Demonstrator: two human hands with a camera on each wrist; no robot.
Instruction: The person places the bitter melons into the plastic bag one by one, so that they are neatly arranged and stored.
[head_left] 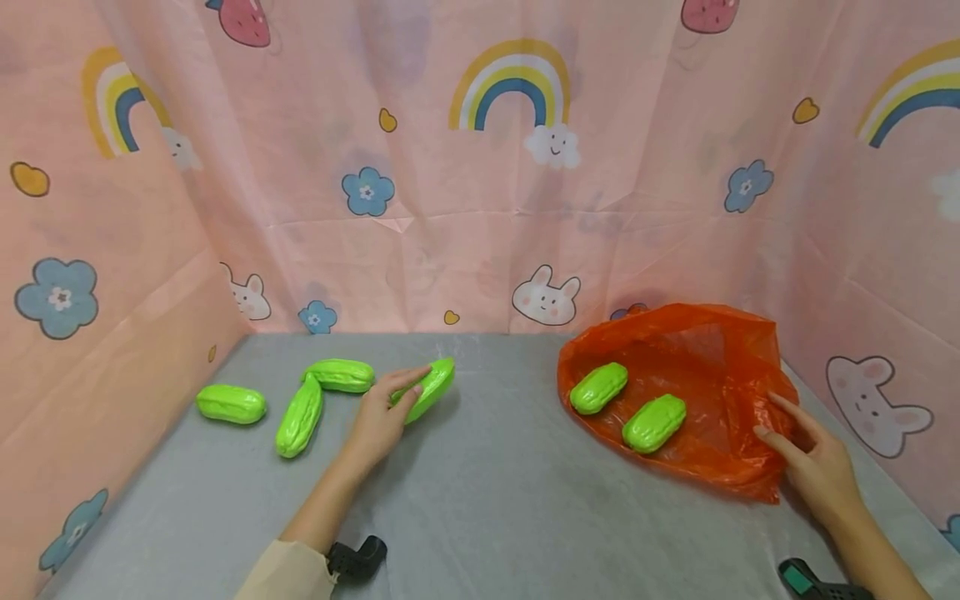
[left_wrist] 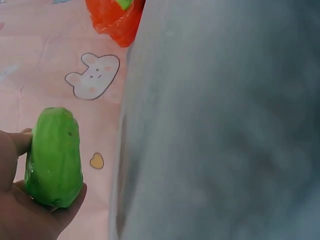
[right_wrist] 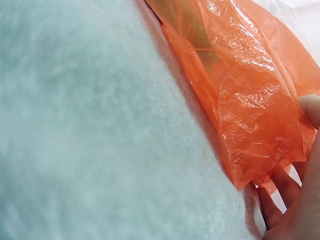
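Observation:
My left hand [head_left: 384,417] holds a glossy, ridged green gourd [head_left: 435,390] just over the grey table. In the left wrist view, the thumb and fingers grip that gourd [left_wrist: 54,157] from its two sides. At the right lies an orange plastic bag [head_left: 720,442], its mouth spread toward the left. Two more green gourds [head_left: 598,388] lie within the bag's opening. My right hand [head_left: 821,467] holds the bag's right end. In the right wrist view, the thumb is on the near side of the bag [right_wrist: 260,110] and the fingers are partly hidden behind the plastic.
Left of my left hand, three green gourds lie on the table: a single one [head_left: 231,404], and two touching at their ends, one upper [head_left: 341,375] and one lower [head_left: 298,417]. A pink patterned curtain [head_left: 450,250] encloses the back and sides of the grey table [head_left: 510,500].

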